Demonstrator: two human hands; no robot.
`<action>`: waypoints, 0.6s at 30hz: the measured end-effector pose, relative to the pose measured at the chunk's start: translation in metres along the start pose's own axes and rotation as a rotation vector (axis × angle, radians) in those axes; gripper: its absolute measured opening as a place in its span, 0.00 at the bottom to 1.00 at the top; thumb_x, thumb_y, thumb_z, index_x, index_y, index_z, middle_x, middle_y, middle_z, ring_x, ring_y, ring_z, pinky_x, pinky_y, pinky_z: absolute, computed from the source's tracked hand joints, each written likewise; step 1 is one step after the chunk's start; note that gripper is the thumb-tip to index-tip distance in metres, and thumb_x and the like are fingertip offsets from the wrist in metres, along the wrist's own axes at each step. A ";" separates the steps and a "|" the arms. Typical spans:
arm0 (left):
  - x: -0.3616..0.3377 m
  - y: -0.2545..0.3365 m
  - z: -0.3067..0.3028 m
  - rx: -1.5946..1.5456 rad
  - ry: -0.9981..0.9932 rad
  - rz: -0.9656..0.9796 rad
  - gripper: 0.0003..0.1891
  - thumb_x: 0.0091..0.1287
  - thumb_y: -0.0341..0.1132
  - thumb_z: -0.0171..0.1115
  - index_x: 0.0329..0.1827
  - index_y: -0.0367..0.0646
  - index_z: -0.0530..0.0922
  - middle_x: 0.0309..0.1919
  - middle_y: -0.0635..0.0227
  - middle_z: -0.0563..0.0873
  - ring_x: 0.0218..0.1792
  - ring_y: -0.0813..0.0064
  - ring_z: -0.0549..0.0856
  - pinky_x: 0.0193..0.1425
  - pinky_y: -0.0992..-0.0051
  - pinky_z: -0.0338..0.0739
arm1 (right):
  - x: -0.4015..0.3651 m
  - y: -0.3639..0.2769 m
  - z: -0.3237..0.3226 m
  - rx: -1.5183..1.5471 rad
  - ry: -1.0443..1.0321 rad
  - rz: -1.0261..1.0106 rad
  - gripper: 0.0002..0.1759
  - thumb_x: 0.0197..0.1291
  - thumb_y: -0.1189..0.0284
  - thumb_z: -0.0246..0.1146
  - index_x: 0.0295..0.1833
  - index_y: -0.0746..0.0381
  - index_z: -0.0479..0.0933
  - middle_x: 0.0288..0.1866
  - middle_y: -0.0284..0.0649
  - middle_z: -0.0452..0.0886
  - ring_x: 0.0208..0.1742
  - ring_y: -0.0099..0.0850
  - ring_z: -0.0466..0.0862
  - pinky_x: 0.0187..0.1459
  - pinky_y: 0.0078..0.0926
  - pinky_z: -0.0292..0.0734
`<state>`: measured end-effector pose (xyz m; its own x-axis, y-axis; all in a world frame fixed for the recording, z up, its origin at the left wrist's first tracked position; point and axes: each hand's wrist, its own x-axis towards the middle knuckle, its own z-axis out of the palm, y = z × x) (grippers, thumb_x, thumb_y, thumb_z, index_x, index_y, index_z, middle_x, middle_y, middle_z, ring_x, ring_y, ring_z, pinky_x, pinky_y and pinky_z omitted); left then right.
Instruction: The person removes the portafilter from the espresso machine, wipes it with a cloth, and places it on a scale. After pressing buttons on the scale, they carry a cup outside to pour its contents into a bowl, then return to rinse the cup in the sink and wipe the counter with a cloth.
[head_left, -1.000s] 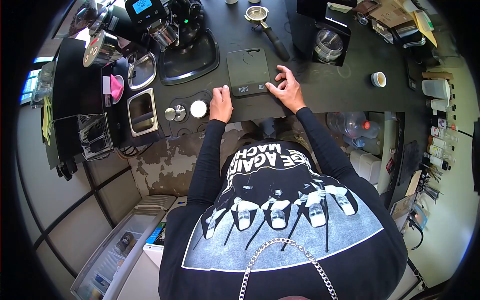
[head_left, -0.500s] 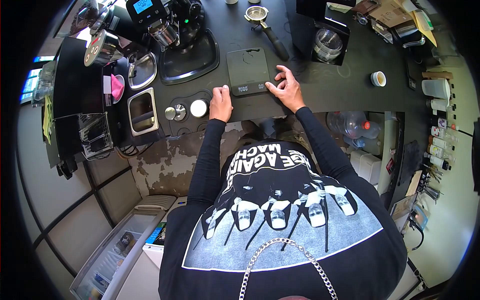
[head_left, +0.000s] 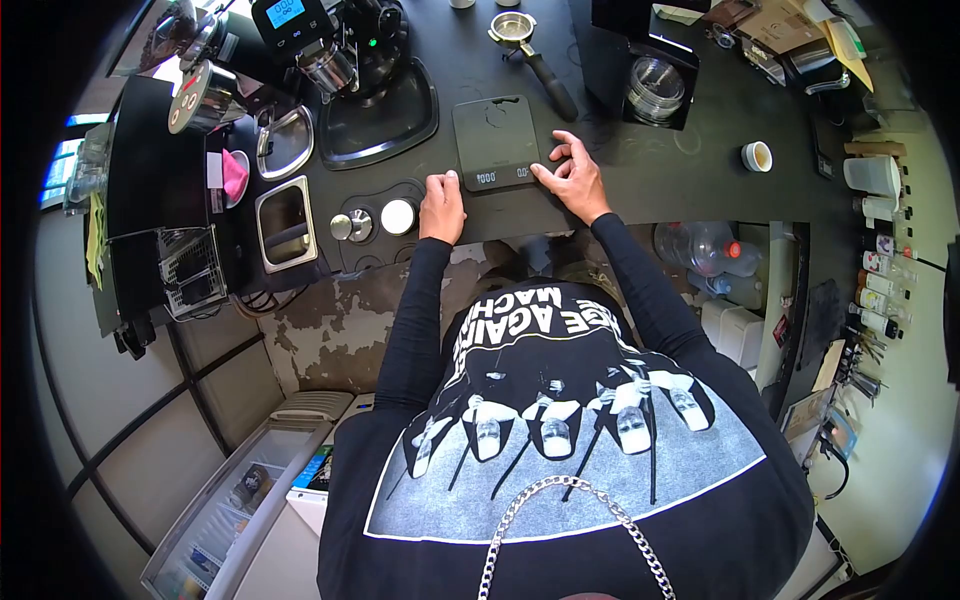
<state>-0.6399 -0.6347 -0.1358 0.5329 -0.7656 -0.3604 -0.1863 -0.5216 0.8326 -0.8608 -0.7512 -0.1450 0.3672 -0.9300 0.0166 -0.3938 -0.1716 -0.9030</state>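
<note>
Bright; fisheye-bent edges, black corners

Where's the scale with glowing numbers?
In the head view, the scale lies upper centre on the counter, its display between the left hand and right hand.

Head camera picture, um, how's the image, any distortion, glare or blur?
Head view: strong wide-angle bending, with black corners; head view: window at far left looks bright and washed out; head view: left hand and right hand look sharp, without obvious motion blur; head view: small bottle labels unreadable at right.
</note>
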 end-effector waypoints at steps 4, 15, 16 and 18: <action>0.000 0.000 0.000 -0.007 -0.001 -0.001 0.21 0.79 0.50 0.48 0.47 0.36 0.73 0.27 0.67 0.80 0.22 0.76 0.81 0.30 0.72 0.79 | 0.000 0.000 0.000 -0.001 0.002 0.000 0.40 0.53 0.60 0.78 0.68 0.63 0.70 0.42 0.34 0.78 0.28 0.19 0.77 0.37 0.22 0.78; 0.000 0.000 0.000 -0.008 0.001 0.001 0.21 0.79 0.50 0.47 0.47 0.36 0.73 0.27 0.67 0.80 0.23 0.75 0.81 0.30 0.72 0.79 | 0.000 -0.001 0.000 -0.005 0.008 -0.015 0.39 0.54 0.60 0.78 0.68 0.63 0.71 0.42 0.34 0.78 0.27 0.19 0.77 0.36 0.21 0.78; 0.000 0.000 0.000 -0.004 0.003 -0.003 0.21 0.79 0.50 0.47 0.47 0.36 0.73 0.27 0.67 0.80 0.23 0.75 0.81 0.30 0.72 0.79 | 0.000 -0.001 0.000 -0.006 0.007 -0.015 0.39 0.54 0.60 0.78 0.68 0.63 0.71 0.42 0.34 0.78 0.27 0.19 0.77 0.36 0.21 0.78; 0.001 -0.001 0.001 -0.001 0.005 -0.006 0.21 0.79 0.50 0.47 0.47 0.36 0.73 0.27 0.67 0.80 0.23 0.75 0.81 0.31 0.71 0.80 | 0.000 -0.001 -0.001 -0.007 0.007 -0.015 0.39 0.54 0.60 0.78 0.68 0.63 0.71 0.42 0.34 0.78 0.27 0.19 0.77 0.36 0.21 0.78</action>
<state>-0.6397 -0.6351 -0.1370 0.5379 -0.7605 -0.3637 -0.1820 -0.5261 0.8308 -0.8606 -0.7514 -0.1435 0.3672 -0.9296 0.0327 -0.3940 -0.1873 -0.8998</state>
